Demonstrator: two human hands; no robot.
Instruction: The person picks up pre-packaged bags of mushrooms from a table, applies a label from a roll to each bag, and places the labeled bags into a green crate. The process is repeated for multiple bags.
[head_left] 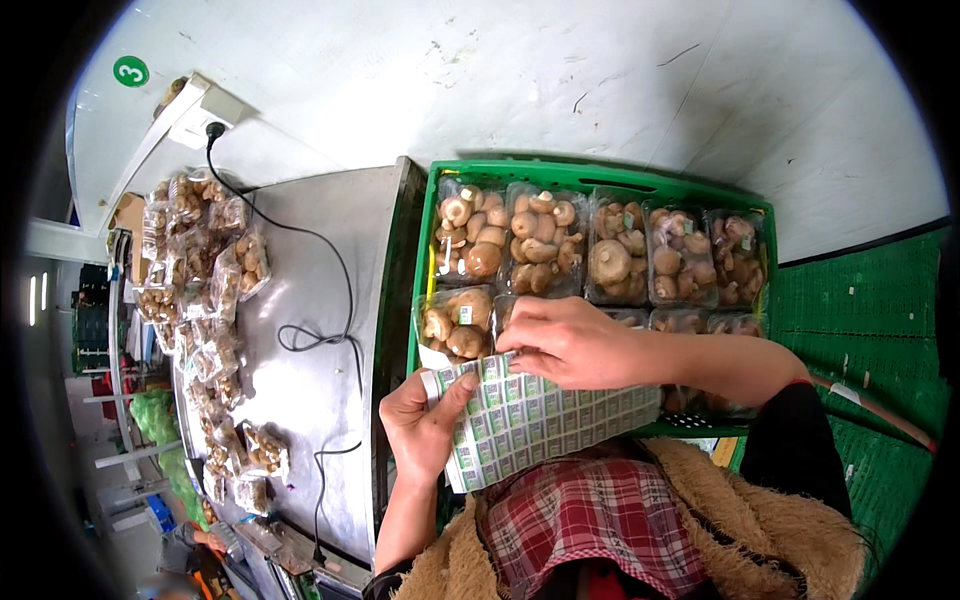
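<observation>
A sheet of small green-and-white label stickers (545, 425) is held over the near part of a green plastic crate (600, 175). My left hand (422, 425) is closed on the sheet's left corner, thumb on top. My right hand (570, 340) reaches in from the right, its fingers bent and pinched at the sheet's upper edge; whether a single sticker is between them is hidden. Clear-wrapped packs of brown mushrooms (540, 238) fill the crate in rows. The pack (462, 328) just beyond my left hand bears a small label, as do some others. The sheet and my right arm cover several near packs.
Left of the crate is a steel table (310, 215) with a pile of bagged mushrooms (200, 270). A black cable (345, 270) runs over it from a wall socket (205, 118). A white wall stands behind; green crates (850, 310) are on the right. Farther left, a person (190, 545) is partly visible.
</observation>
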